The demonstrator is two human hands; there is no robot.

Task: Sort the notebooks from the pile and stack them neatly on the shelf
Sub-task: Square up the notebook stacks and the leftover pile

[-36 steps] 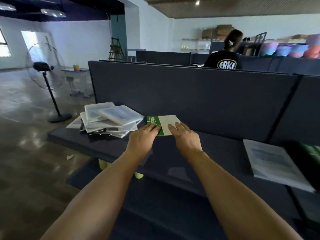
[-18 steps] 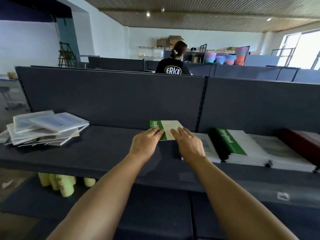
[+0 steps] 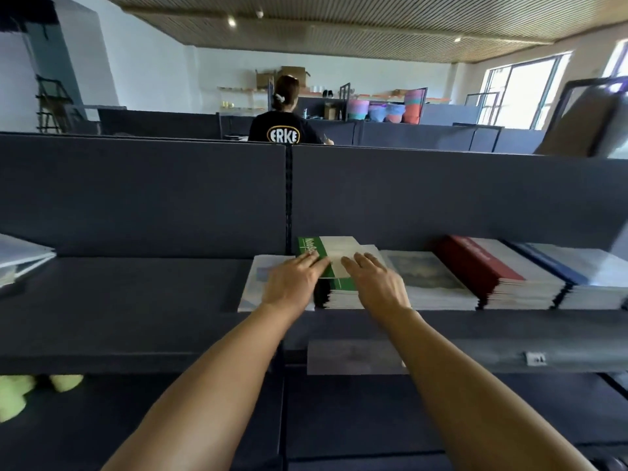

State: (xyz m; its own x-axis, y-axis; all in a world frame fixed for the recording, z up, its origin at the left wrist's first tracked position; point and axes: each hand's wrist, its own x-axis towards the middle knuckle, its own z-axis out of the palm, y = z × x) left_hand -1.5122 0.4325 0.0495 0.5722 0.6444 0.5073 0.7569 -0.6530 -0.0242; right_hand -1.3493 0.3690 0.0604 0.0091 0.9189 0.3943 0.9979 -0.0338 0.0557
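Since a moment earlier, I had carried the green-and-white notebook (image 3: 326,258) rightward onto the green-spined stack (image 3: 343,294) on the shelf (image 3: 136,300). My left hand (image 3: 292,283) and right hand (image 3: 373,283) pressed it with flat, straight fingers.

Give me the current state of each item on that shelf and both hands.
green notebook: flat on top of the green-spined stack, under both hands.
left hand: fingers straight, pressing the notebook.
right hand: fingers straight, pressing the notebook.
green-spined stack: piled flat.
red-spined stack: flat, untouched.
blue-spined stack: flat, untouched.
unsorted pile: left edge, loosely stacked.
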